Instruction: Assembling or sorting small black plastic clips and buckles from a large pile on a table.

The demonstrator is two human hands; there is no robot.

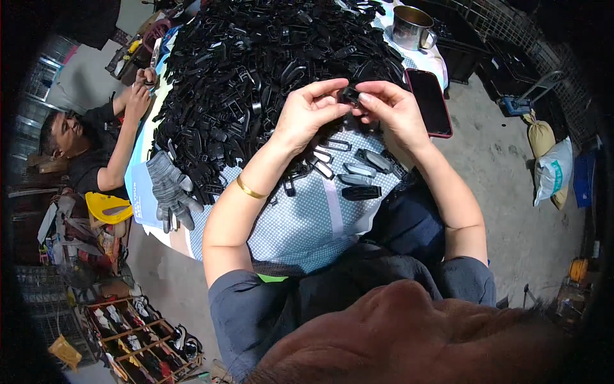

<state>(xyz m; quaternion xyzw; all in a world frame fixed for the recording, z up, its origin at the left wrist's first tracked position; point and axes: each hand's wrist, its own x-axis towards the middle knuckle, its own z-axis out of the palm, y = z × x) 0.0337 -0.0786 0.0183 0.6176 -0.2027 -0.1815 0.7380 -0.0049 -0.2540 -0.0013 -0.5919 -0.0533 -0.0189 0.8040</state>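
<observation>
Both my hands meet over the near edge of a heap of black plastic parts [217,83]. A small dark plastic piece [350,96] is pinched between their fingertips; its exact kind is too small to make out. My left hand [308,116], with a gold bangle on the wrist, grips it from the left by thumb and forefinger. From the right, my right hand [396,114] holds it, the thumb lying over it. Below the hands, several loose black clip-like parts [361,192] and narrow frame-like pieces [323,169] lie on the patterned tablecloth [288,221].
A grey knit glove [169,185] lies at the table's left edge. On the right are a phone [430,102] and a metal mug [411,29]. Another person [96,150] works at the left side. Sacks [551,166] stand on the floor, far right.
</observation>
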